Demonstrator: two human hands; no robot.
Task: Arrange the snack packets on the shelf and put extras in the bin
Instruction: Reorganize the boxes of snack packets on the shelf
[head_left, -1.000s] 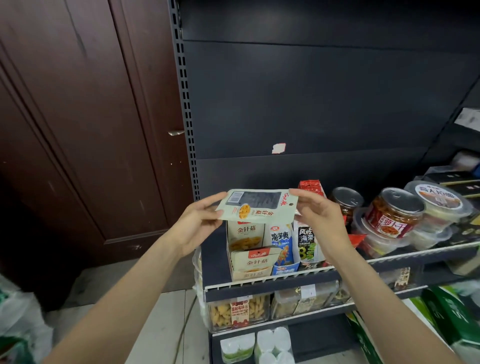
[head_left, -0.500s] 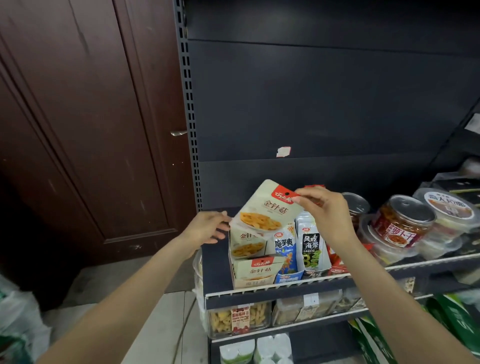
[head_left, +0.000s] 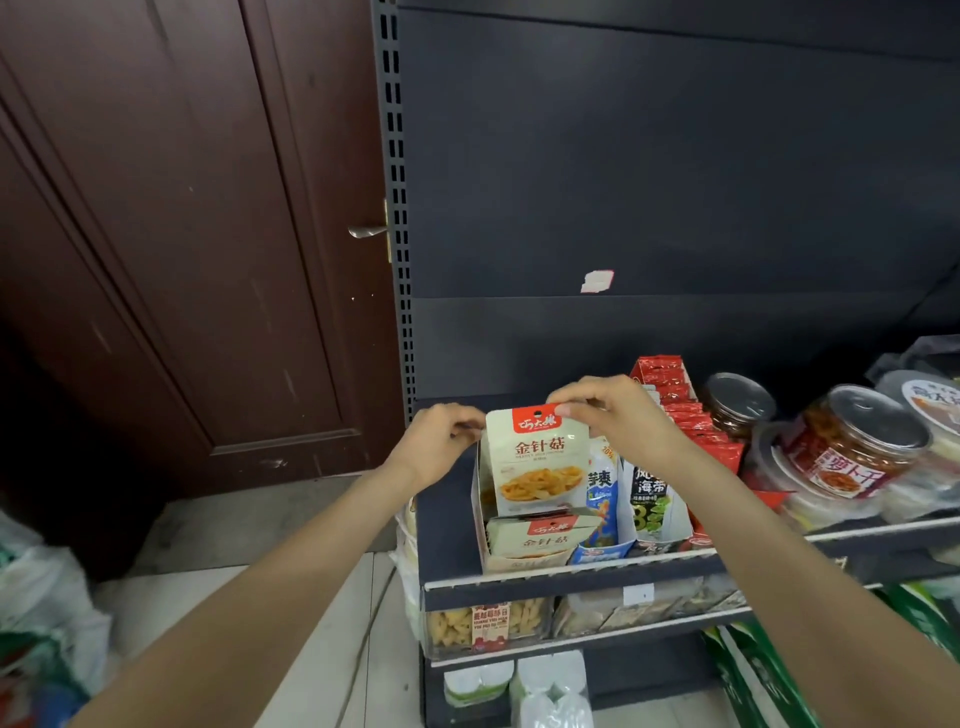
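The right hand (head_left: 618, 415) is pinching a mushroom packet (head_left: 537, 460) upright into the display box (head_left: 480, 519), the left hand (head_left: 441, 441) is curling beside it, holding nothing I can make out, and no bin is showing.

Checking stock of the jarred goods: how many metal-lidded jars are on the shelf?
2. A dark jar stands at the back beside the red packets; a red-labelled jar lies tilted further right. Others may be hidden past the right edge.
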